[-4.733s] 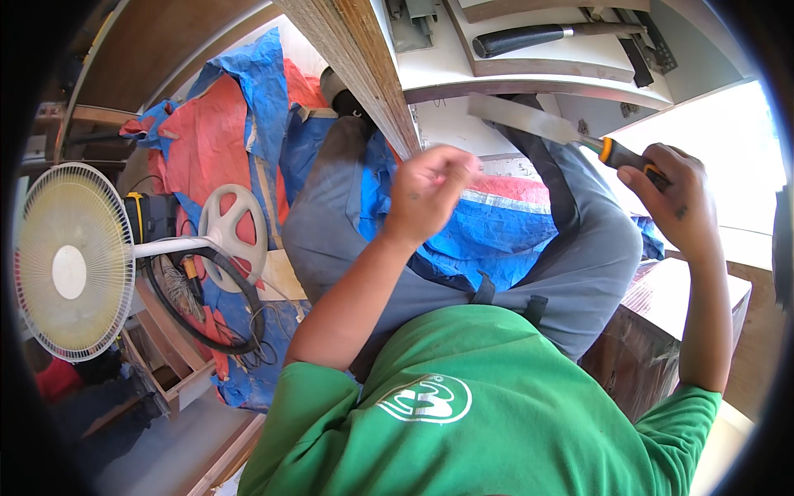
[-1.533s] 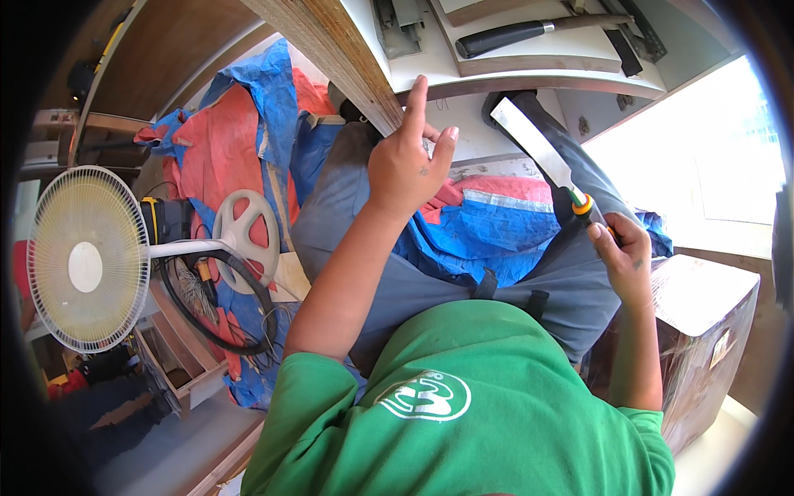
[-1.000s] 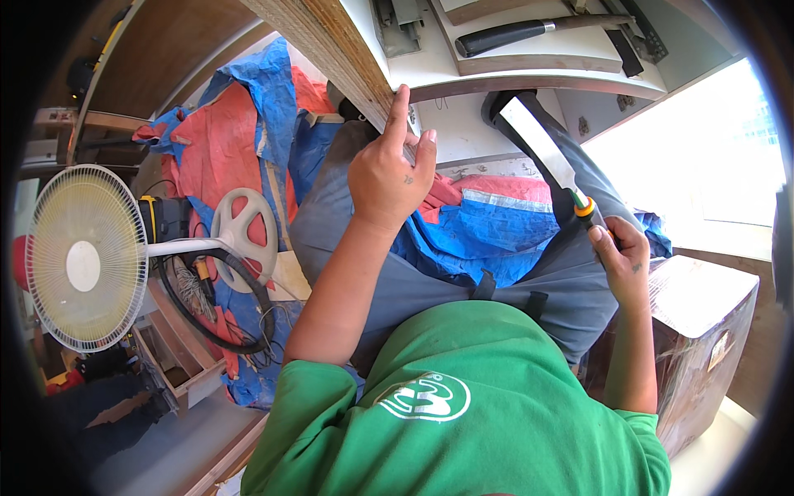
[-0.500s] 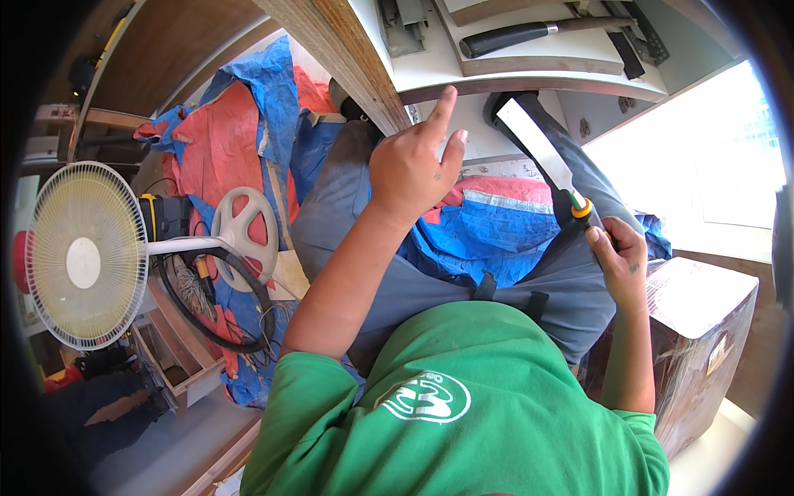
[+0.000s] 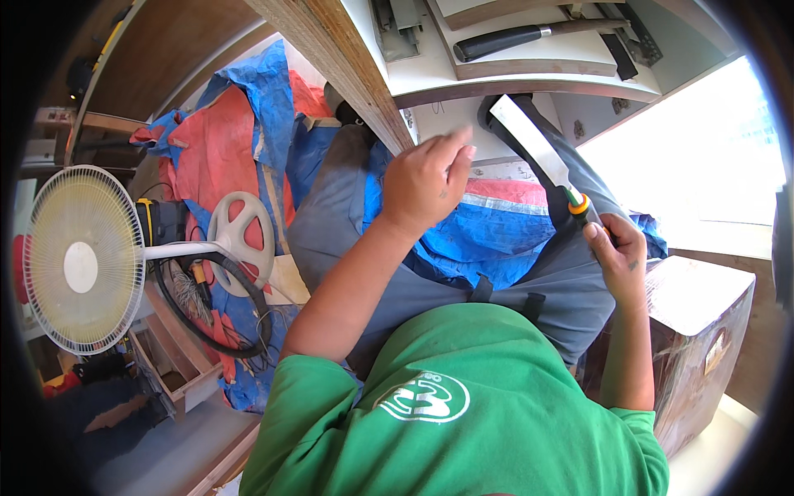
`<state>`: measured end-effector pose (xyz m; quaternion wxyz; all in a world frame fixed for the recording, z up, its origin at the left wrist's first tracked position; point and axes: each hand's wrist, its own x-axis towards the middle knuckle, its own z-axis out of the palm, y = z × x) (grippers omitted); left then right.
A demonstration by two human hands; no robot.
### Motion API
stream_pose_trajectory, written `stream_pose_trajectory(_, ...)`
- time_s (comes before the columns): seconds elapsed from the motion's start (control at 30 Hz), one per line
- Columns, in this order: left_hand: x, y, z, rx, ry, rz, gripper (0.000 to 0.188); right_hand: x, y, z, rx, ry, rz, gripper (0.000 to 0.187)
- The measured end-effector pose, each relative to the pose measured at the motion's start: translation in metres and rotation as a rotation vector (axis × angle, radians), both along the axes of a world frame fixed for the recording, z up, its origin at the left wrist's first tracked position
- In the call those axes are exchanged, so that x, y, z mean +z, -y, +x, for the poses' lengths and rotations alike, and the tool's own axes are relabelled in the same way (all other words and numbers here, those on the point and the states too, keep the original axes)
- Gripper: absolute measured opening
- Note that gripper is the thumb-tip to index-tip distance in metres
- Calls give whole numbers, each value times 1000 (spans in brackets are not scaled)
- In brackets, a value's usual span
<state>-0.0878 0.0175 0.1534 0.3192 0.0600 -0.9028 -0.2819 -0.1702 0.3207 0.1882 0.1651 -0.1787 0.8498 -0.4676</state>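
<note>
Noted a green shirt [image 5: 513, 388] at the bottom, with grey trousers [image 5: 331, 215] spread beyond. Recorded a crumpled blue-and-red tarp [image 5: 488, 236] between and behind the legs, a white cabinet [image 5: 438, 74] with a wooden post [image 5: 351, 74] at its left, a fan [image 5: 80, 266] far left and a wrapped box [image 5: 703, 331] at right. Found the left hand [image 5: 422, 182] raised on a slanting forearm, back upward, half open, thumb and forefinger pointing right, blurred at the fingertips; near the post, contact impossible to confirm. Found the right hand [image 5: 616, 245] on a nearly upright forearm beside the box, gripping a dark handle, thumb uppermost. Located the flat-bladed tool [image 5: 548, 157] in that grip, tilted up and leftward in front of the right leg. Observed a long, bright, square-ended blade, narrowing toward a green collar [image 5: 573, 195] and a yellow-orange ring [image 5: 581, 204]
</note>
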Motion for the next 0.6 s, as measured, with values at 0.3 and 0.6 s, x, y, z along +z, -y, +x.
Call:
stream_pose_trajectory(0.3,6,-33,-10,-325,186,1178,37,52,34,-33,99,-249,266,44)
stream_pose_trajectory(0.6,14,-47,-47,-373,114,1563,31,80,57,-51,172,-406,341,45)
